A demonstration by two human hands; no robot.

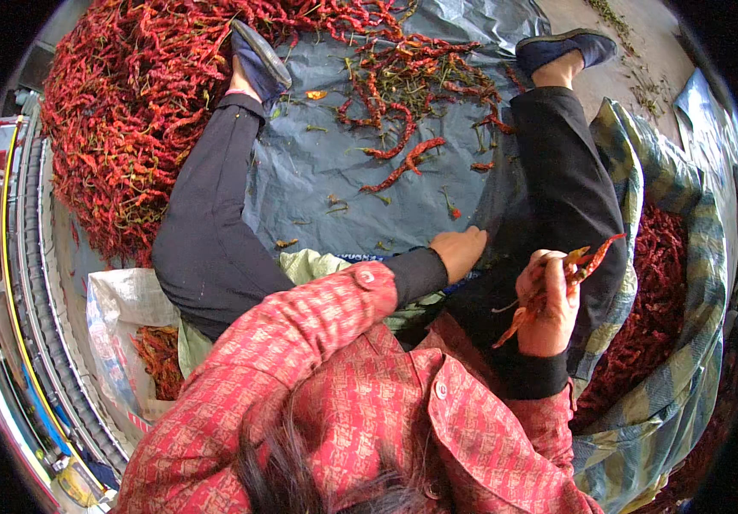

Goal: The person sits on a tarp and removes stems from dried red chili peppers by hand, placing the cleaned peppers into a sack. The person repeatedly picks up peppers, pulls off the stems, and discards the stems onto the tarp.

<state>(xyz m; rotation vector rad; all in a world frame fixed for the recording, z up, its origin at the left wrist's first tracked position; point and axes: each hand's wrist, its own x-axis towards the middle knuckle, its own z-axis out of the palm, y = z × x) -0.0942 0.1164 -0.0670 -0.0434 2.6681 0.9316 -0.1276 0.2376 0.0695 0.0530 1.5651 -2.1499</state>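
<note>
My right hand (pixel 547 302) is closed around a few dried red chili peppers (pixel 597 259), whose tips stick out above and below the fingers. It is over my leg on the right. My left hand (pixel 460 252) is lower centre, over the blue-grey tarp (pixel 317 173); its fingers point right, and whether it holds anything is hidden. Beyond it, several loose chilies (pixel 404 164) lie on the tarp, with a heap of green-brown stems (pixel 430 83) among more chilies further up.
A large pile of dried red chilies (pixel 131 128) rises at the upper left beside my leg. On the right stands an open striped woven sack (pixel 681 379) holding dark red chilies (pixel 642 308). A white sack (pixel 125 295) with chilies is at the lower left.
</note>
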